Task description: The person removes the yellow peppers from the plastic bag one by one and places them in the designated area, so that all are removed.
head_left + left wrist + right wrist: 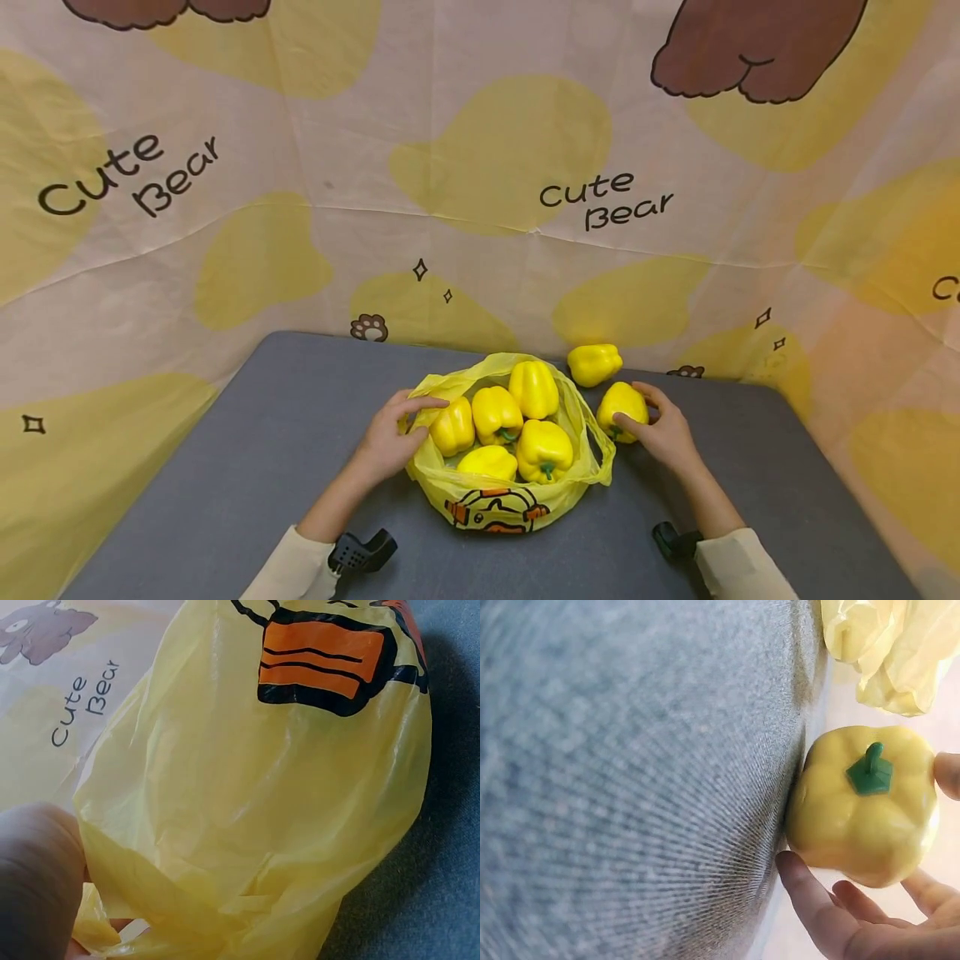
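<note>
A yellow plastic bag [566,497] with a cartoon print stands wide open on the table, holding several yellow bell peppers [497,412]. At its left rim, my left hand [388,437] holds the edge, fingers over the opening; in the left wrist view the thumb [37,877] lies against the plastic [217,780]. Right of the bag, my right hand [669,435] grips another yellow bell pepper [626,402] between thumb and fingers. The right wrist view shows this pepper [862,825] with its green stem facing the camera, low against the table surface.
One more yellow bell pepper [592,365] lies behind the held one, near the table's back edge. The grey table [300,417] backs onto a printed cloth [480,167] with bear drawings. A bag handle [602,467] droops on the right side, close to the right hand.
</note>
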### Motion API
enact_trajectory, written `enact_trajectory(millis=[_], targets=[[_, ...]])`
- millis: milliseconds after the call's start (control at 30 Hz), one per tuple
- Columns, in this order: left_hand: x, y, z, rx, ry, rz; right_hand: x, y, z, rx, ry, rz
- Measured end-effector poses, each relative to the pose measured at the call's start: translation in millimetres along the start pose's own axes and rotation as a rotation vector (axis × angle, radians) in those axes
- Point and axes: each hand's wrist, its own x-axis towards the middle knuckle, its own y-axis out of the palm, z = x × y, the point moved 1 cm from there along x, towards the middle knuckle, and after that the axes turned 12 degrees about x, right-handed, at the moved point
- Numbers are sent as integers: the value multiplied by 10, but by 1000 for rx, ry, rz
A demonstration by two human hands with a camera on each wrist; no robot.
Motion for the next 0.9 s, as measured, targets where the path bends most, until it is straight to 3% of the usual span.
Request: enact_trajectory(millis=[267,433,700,900], targets=[[7,1,-26,3,-10,15,-9,-9,-3,9,-8,9],[15,-5,-43,14,-5,12,-28,-22,28,5,-54,-3],[32,-14,-44,40,7,0,-108,-68,313,13,-141,-74],[43,-5,-25,40,-7,1,-176,-38,527,27,-203,-74]])
